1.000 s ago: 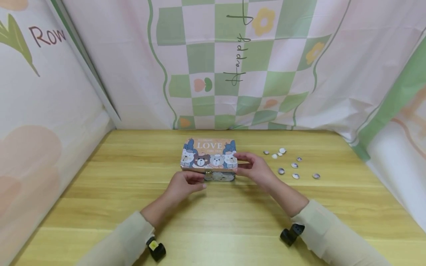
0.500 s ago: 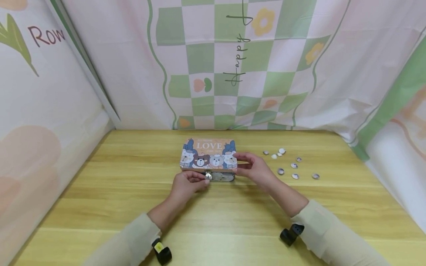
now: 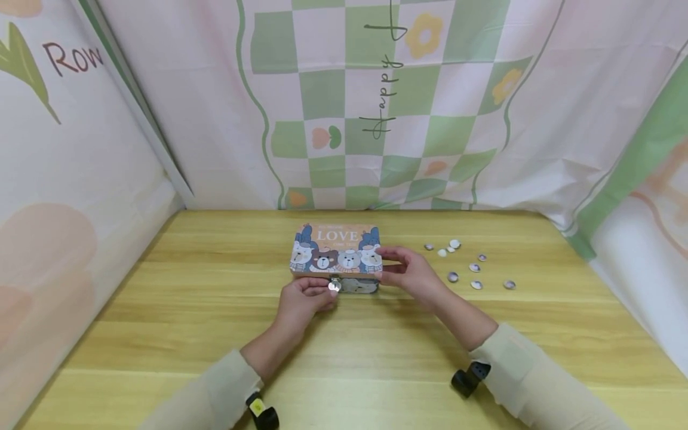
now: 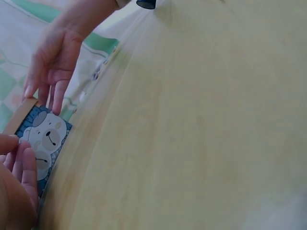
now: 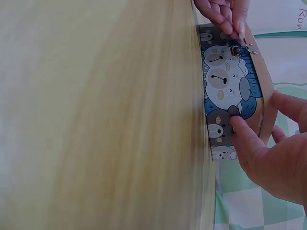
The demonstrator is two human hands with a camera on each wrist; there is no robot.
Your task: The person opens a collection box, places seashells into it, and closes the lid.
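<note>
A tin box (image 3: pixel 335 248) with a peach lid, printed bears and the word LOVE stands on the wooden table. The lid is down. On its front is a shiny metal clasp (image 3: pixel 334 285), its flap standing out from the box in the right wrist view. My left hand (image 3: pixel 302 301) pinches that flap between thumb and finger. At the box's right end, my right hand (image 3: pixel 415 276) grips it, the thumb on the front wall and the fingers at the lid; the right wrist view shows the thumb pressed on the bear print (image 5: pixel 220 86).
Several small shells (image 3: pixel 475 267) lie scattered on the table (image 3: pixel 376 364) to the right of the box, beyond the right hand. A printed curtain (image 3: pixel 365 179) hangs along the table's back edge, with more cloth at both sides.
My left hand has shifted slightly right along the box's front, onto the clasp. The clasp's shiny flap now sticks out between its fingertips. The right hand stays in place.
</note>
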